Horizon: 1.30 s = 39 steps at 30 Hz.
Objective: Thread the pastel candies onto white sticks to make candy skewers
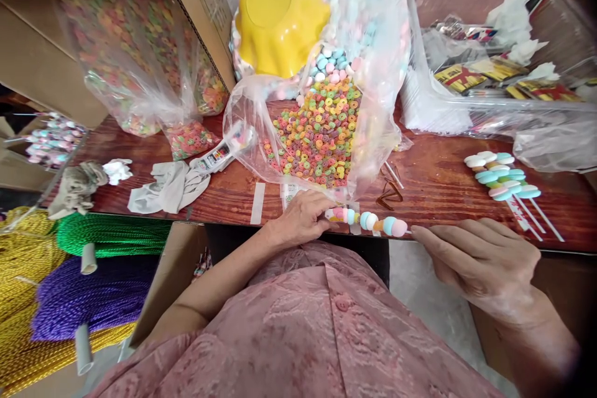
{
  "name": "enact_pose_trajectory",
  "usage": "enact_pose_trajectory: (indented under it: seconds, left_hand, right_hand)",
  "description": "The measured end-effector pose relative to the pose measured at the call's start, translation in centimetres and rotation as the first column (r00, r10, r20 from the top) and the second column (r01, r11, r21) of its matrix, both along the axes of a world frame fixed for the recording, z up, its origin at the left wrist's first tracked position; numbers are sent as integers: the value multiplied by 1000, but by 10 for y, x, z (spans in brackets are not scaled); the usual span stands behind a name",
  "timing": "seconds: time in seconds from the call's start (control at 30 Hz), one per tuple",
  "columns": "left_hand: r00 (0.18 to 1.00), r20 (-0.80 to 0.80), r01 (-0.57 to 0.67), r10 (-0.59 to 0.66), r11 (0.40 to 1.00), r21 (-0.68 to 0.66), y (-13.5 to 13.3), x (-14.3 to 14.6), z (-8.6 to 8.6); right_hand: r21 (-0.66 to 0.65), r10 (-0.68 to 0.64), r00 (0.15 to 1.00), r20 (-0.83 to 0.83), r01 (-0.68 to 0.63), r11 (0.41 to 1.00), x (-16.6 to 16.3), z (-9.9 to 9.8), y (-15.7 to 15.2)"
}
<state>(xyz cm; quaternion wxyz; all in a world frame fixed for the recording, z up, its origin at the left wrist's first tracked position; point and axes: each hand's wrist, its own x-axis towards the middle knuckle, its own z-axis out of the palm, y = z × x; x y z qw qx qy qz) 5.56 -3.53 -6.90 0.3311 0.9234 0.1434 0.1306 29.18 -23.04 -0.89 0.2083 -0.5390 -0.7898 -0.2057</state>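
Passage over tabletop [433, 189] between plastic bag [375, 149] and skewers [501, 175], right hand [482, 261] in front, tub [489, 103] behind.

Candy skewer [369, 221] is pink, blue, white and orange; bowl [282, 18] yellow.

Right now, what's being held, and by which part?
A candy skewer: the right hand pinches its bare stick end; the left hand is at the opposite end, its grip unclear.
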Motion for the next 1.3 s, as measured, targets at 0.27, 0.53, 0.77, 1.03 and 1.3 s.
enact_pose_trajectory:
  seconds: [0.27, 0.53, 0.77, 1.03, 1.3]
  left_hand:
    - [958, -282, 136, -49, 944, 300, -11, 5, 11]
    - [959, -283, 126, -35, 942, 312, -4, 8, 10]
    - [989, -132, 33, -62, 976, -217, 6, 9, 18]
    - [980, -136, 36, -144, 806, -591, 9, 4, 35]
    - [966, -87, 123, -243, 732, -670, 16, 5, 36]
  right_hand:
    - [12, 19, 1000, -23, -19, 1000, -7, -1, 12]
    - [-15, 68, 972, -226, -73, 997, -7, 6, 24]
    - [-77, 110, 972, -206, -128, 989, -5, 16, 42]
    - [-205, 144, 980, -137, -170, 964, -5, 27, 70]
    - [-315, 117, 977, 180, -56, 948, -4, 50, 92]
